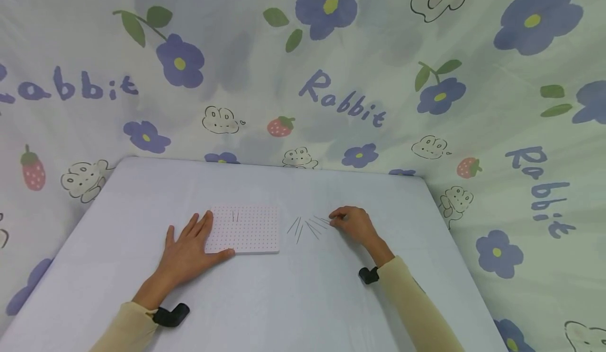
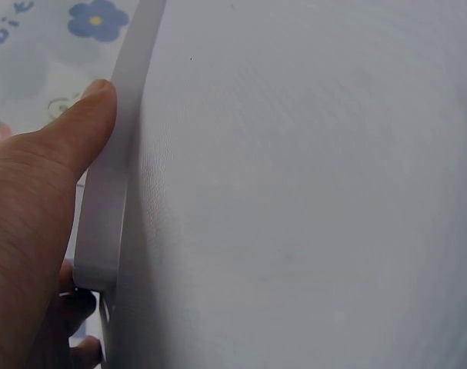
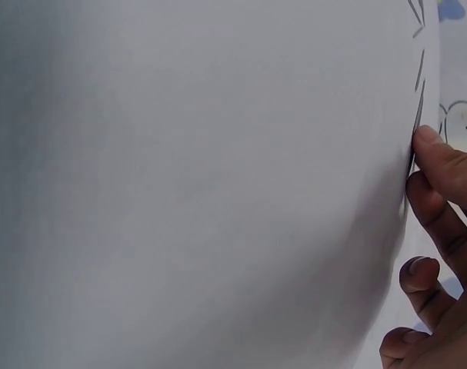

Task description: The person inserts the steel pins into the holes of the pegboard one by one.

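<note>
A white board (image 1: 255,231) with a grid of small dots lies on the table, and two thin needles (image 1: 235,215) stand near its top. My left hand (image 1: 187,252) spreads its fingers along the board's left edge, its thumb against the front edge. The left wrist view shows that thumb on the board's pale side (image 2: 106,207). Right of the board, several loose needles (image 1: 307,228) lie fanned out. My right hand (image 1: 352,224) pinches the end of the rightmost needle (image 3: 419,108) between thumb and forefinger, the other fingers loosely bent.
A white cloth covers the table (image 1: 293,299). Behind and beside it hangs a pale curtain (image 1: 246,78) printed with flowers, rabbits and strawberries. Each wrist carries a small black camera, the left one (image 1: 171,315) near the sleeve cuff.
</note>
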`<state>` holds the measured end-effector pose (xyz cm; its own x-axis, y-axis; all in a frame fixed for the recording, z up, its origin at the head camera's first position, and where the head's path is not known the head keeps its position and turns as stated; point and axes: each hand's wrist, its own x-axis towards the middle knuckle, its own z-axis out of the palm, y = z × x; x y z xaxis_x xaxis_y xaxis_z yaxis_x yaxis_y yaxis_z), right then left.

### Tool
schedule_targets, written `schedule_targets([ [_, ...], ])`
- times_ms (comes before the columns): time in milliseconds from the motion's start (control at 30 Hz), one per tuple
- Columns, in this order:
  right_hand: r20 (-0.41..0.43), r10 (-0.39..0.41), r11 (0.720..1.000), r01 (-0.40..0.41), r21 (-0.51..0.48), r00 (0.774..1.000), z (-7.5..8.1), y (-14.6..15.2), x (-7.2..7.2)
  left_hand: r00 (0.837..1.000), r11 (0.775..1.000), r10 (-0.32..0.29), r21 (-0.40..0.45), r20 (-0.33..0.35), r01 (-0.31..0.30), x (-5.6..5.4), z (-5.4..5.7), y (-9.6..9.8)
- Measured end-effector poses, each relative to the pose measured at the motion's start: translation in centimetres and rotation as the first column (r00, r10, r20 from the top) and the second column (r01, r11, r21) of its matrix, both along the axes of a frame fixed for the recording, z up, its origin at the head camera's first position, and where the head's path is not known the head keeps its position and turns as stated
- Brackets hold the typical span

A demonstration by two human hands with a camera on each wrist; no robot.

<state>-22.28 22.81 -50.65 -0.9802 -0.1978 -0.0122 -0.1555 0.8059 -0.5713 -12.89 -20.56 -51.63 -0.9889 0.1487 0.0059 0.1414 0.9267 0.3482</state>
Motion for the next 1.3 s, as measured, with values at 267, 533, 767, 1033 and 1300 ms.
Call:
schedule_targets([
  [267, 0.021, -0.012, 1.0, 0.012, 0.02, 1.0, 0.2, -0.2, -0.2, 1.0, 1.0, 0.0, 0.004, 0.0, 0.0, 0.0, 0.1, 0.1],
  [533, 0.0, 0.004, 0.998, -0.004, 0.069, 1.0, 0.5, -0.6, -0.3, 1.0, 1.0, 0.002, 0.008, -0.006, -0.002, 0.1, 0.4, 0.3],
  [767, 0.003, 0.019, 0.998, -0.019, 0.065, 1.0, 0.4, -0.4, -0.5, 1.0, 1.0, 0.002, 0.005, -0.005, -0.002, 0.2, 0.4, 0.3],
  [1033, 0.06, 0.03, 0.999, -0.031, 0.018, 0.998, -0.3, 0.2, -1.2, 1.0, 1.0, 0.007, 0.012, 0.002, -0.007, 0.2, 0.6, 0.4],
  [1300, 0.112, 0.052, 0.995, -0.041, -0.092, 0.992, -0.2, 0.4, -1.5, 1.0, 1.0, 0.011, 0.008, -0.004, -0.011, 0.1, 0.2, 0.2],
])
